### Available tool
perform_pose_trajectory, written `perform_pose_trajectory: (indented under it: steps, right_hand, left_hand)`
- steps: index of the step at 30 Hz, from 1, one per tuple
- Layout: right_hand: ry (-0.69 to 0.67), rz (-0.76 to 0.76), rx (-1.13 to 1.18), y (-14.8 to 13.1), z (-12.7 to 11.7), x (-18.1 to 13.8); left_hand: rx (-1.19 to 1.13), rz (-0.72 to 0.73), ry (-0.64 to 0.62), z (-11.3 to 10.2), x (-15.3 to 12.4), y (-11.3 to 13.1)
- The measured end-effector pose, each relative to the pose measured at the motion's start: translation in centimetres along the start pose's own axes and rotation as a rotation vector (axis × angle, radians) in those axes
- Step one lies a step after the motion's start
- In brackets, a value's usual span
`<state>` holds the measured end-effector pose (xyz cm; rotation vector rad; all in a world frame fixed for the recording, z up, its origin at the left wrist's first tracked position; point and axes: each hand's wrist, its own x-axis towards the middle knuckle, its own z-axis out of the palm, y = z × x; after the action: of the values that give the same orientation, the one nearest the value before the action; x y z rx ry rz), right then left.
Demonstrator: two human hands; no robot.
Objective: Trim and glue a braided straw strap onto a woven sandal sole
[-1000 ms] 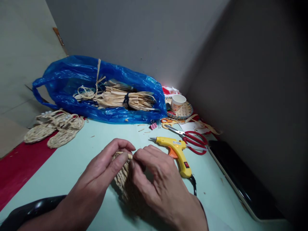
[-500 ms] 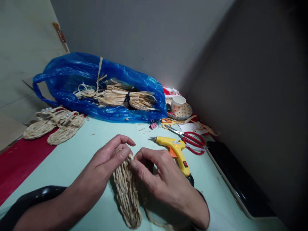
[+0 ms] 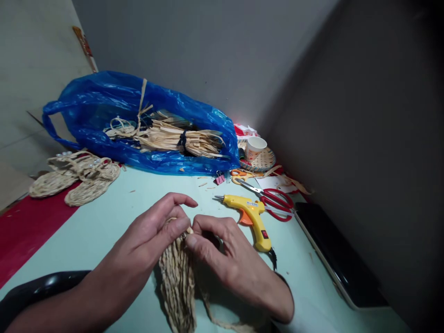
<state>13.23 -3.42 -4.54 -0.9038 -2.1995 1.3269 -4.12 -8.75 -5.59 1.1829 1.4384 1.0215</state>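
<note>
A long woven straw sole [image 3: 176, 282] stands tilted between my hands over the pale green table cover. My left hand [image 3: 159, 231] grips its upper end between thumb and fingers, with the index finger stretched out past it. At the same end, my right hand [image 3: 222, 249] pinches a strand between thumb and forefinger, at the sole's right edge. A loose straw cord [image 3: 222, 321] trails down below my right hand. The underside of the sole and some fingertips are hidden. A yellow glue gun [image 3: 255, 217] lies just beyond my right hand.
Red-handled scissors [image 3: 275, 199], orange scissors [image 3: 239, 175] and a pink binder clip [image 3: 219, 178] lie at the back. A blue plastic bag [image 3: 138, 92] holds straw bundles [image 3: 197, 141]. Small straw sandals [image 3: 92, 185] sit left. A paper cup [image 3: 255, 147] stands on a woven tray [image 3: 268, 159]; a black-screened device [image 3: 336, 254] lies right.
The view has shifted slightly. The sole has tipped a little and its lower end now runs out of the frame; both hands keep their hold at its upper end.
</note>
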Motion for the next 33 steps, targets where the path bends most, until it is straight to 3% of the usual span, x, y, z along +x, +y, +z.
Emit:
perform_pose_trajectory:
  steps: [9, 16, 21, 25, 33]
  right_hand:
    - [0.197, -0.173, -0.264, 0.2, 1.6, -0.4]
    - [0.142, -0.219, -0.384, 1.3, 1.0, -0.2]
    - [0.143, -0.115, -0.381, 0.9, 0.8, -0.7]
    - [0.231, -0.033, -0.350, 0.4, 0.3, -1.0]
    - [0.466, -0.181, -0.097, 0.2, -1.3, -0.8]
  left_hand:
    - [0.212, 0.089, 0.041, -0.2, -0.3, 0.7]
    - [0.053, 0.067, -0.018, 0.3, 0.7, 0.9]
    - [-0.104, 0.045, 0.055, 0.5, 1.9, 1.1]
    - [-0.150, 0.029, 0.111, 0.3, 2.1, 1.8]
    - [-0.111, 0.050, 0.094, 0.1, 1.5, 2.2]
